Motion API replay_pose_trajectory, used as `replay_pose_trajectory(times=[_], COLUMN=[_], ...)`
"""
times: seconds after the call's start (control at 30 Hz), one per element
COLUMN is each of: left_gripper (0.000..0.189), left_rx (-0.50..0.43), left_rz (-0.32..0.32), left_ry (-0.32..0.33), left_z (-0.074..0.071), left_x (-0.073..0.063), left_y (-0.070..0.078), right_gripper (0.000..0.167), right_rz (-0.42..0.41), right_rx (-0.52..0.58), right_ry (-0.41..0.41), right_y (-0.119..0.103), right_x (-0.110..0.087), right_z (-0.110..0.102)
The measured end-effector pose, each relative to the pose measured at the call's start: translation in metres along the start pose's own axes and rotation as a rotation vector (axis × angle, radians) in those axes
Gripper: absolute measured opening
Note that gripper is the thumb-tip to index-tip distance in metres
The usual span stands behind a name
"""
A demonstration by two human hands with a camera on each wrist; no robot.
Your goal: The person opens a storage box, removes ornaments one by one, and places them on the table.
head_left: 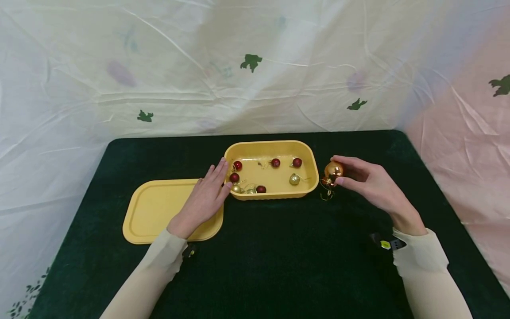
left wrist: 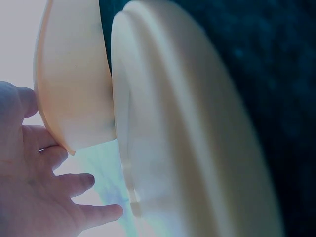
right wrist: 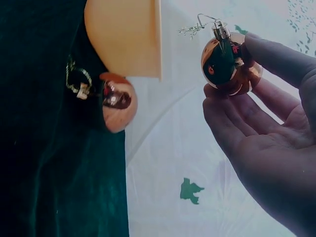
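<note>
My right hand (head_left: 376,188) pinches a shiny copper Christmas bauble (right wrist: 222,69) between thumb and fingers, just right of the yellow box (head_left: 275,196). The bauble's metal cap and gold string point away from the palm. A second copper bauble (right wrist: 118,106) lies on the table by the box's right end, partly hidden below the held one in the head view. My left hand (head_left: 205,195), fingers extended, rests against the box's left rim. Inside the box are several dark red baubles (head_left: 275,163) and a few gold baubles (head_left: 294,179) with strings.
A yellow lid (head_left: 155,212) lies flat at left, partly under my left forearm and hand. The dark green cloth-covered table (head_left: 287,257) extends around the box. Behind it hangs a pale curtain (head_left: 191,66) with green leaf-like patches.
</note>
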State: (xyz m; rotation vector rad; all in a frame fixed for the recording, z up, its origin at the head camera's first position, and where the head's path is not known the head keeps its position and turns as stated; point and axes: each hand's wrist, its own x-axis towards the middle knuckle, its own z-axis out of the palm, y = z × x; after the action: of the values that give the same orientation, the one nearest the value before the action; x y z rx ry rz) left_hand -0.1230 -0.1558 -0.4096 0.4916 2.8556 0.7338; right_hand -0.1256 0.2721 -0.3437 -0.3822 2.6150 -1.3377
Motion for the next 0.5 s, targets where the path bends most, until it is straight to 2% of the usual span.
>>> replay_pose_trajectory(times=[0.5], left_gripper=[0.065], left_rx=[-0.011], left_rz=[0.002], left_ry=[-0.011], left_z=[-0.002], left_x=[0.0], left_y=[0.0], right_gripper=[0.051], right_rz=[0.057], right_rx=[-0.064], right_ry=[-0.022], right_y=[0.021], right_x=[-0.009], right_z=[-0.015])
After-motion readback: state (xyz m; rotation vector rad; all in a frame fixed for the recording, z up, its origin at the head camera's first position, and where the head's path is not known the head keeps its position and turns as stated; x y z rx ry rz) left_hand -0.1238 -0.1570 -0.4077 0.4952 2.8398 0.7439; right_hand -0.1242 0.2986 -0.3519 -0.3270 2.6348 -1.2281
